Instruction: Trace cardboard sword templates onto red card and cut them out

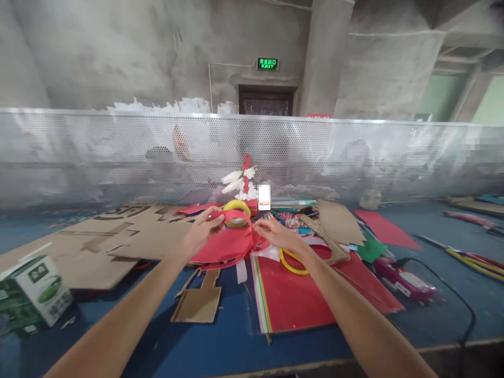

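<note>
My left hand [202,231] pinches one end of a looped red paper strip [236,214], thumb on top. At the strip's other end my right hand [277,233] has its fingertips pressed together on the red paper; exactly what lies between them is partly hidden. Just behind the strip is a yellow tape roll [239,206]. Below the hands lie red paper sheets [220,247]. Under my right forearm a yellow ring-shaped thing [284,262] shows, partly covered, on a pack of coloured paper [295,299] with red on top.
Cardboard pieces [149,239] spread at left, near a green-and-white carton [39,294]. A red paper piece with white flower-like parts [247,184] stands at the back beside a lit phone [264,197]. Rightward lie a purple corded device [405,281] and yellow-handled pliers [464,257]. A perforated metal screen [118,163] closes the back.
</note>
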A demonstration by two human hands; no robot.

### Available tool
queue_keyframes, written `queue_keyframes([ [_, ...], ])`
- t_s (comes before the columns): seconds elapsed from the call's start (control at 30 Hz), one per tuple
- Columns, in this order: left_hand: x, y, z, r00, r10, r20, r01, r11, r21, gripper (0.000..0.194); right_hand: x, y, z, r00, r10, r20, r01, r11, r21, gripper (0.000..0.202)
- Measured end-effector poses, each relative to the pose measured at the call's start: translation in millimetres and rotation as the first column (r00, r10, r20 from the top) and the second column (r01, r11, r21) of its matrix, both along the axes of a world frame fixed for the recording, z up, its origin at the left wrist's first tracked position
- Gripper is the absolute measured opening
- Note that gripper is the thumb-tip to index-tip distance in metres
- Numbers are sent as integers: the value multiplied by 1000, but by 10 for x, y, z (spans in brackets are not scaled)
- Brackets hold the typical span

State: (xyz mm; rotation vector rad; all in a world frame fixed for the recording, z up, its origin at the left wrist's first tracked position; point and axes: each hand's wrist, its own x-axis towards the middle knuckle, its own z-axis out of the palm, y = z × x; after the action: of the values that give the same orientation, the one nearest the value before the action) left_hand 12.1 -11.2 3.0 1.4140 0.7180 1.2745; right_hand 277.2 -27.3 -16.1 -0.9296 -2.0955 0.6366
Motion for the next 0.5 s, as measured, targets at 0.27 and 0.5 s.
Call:
queue_keyframes([
  [0.27,-15,60,-16,983,174,-61,-172,984,34,41,24,29,7,975,-45,-218,15,990,-137,23],
  [0.5,32,-5,-37,896,120,-428,-65,988,141,42,194,264,-27,871,-286,-401,290,956,-50,21],
])
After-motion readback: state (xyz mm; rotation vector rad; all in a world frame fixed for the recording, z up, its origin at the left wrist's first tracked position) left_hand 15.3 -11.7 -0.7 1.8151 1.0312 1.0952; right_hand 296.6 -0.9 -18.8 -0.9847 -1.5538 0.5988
